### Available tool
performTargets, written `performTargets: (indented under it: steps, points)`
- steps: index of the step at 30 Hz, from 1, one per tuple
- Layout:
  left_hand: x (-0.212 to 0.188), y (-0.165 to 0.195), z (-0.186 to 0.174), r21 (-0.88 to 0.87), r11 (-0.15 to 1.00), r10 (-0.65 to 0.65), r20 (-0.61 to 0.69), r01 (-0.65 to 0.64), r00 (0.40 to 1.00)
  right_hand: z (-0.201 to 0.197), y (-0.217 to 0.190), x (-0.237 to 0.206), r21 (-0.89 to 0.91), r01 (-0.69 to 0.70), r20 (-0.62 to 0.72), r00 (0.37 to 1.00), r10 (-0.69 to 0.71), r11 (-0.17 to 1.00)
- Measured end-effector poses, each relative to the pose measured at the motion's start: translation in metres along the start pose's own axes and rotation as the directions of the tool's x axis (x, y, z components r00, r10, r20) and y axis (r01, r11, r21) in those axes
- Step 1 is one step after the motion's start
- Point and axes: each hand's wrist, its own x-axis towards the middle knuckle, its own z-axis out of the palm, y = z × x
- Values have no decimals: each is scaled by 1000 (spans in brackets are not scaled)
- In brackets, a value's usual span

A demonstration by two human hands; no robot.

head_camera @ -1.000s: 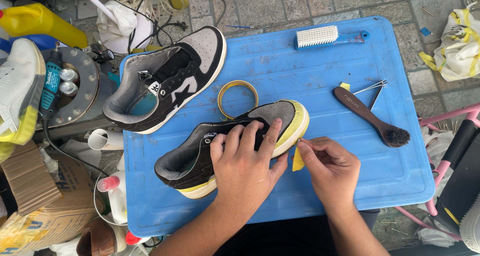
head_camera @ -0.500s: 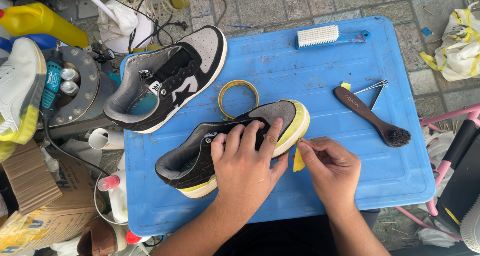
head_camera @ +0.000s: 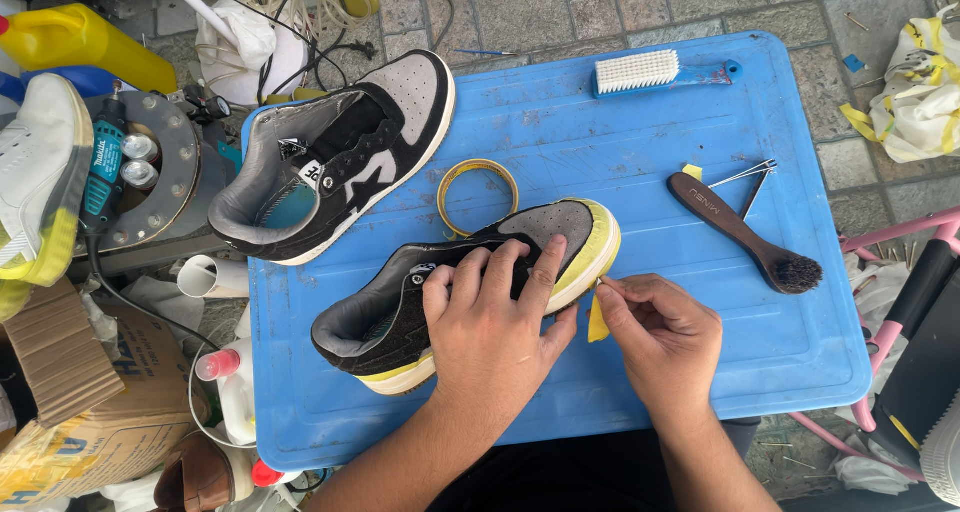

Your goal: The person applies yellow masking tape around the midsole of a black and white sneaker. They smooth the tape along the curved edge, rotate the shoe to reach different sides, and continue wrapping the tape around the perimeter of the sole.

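Under the left hand [head_camera: 490, 317] lay a black and grey sneaker [head_camera: 440, 292] on the blue table [head_camera: 640, 122], fingers [head_camera: 548, 262] spread flat over its upper, pressing it down. Right hand [head_camera: 660, 332] fingers were pinched on a yellow tape strip [head_camera: 598, 322] at the sole edge. Beyond the fingers: tape roll [head_camera: 477, 194], second sneaker [head_camera: 330, 162], brown brush [head_camera: 745, 232].

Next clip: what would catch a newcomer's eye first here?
The bright blue tray fills the middle. Near its front edge, the left hand presses down on a black sneaker with a yellow-taped sole, while the right hand pinches the yellow tape at the toe. A matching second sneaker lies at the tray's back left corner.
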Motion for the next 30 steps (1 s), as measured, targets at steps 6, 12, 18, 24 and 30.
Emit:
performTargets:
  steps: [6, 12, 18, 24, 30]
  points:
    - [0, 0, 0, -2, 1000, -1, 5, 1, 1000, 0, -3, 1, -45, 12, 3, 1000, -12, 999]
    - [0, 0, 0, 0, 1000, 2, -4, -2, 1000, 1, -3, 0, -60, 9, 0, 1000, -9, 998]
    - [0, 0, 0, -2, 1000, 1, -3, -1, 1000, 1, -6, 0, -60, 27, 6, 1000, -27, 998]
    - [-1, 0, 1, -1, 1000, 1, 1, -1, 1000, 1, -8, 1, -112, 25, 3, 1000, -25, 993]
    - [-2, 0, 1, 3, 1000, 1, 6, -2, 1000, 1, -9, 0, -95, 27, 10, 1000, -26, 995]
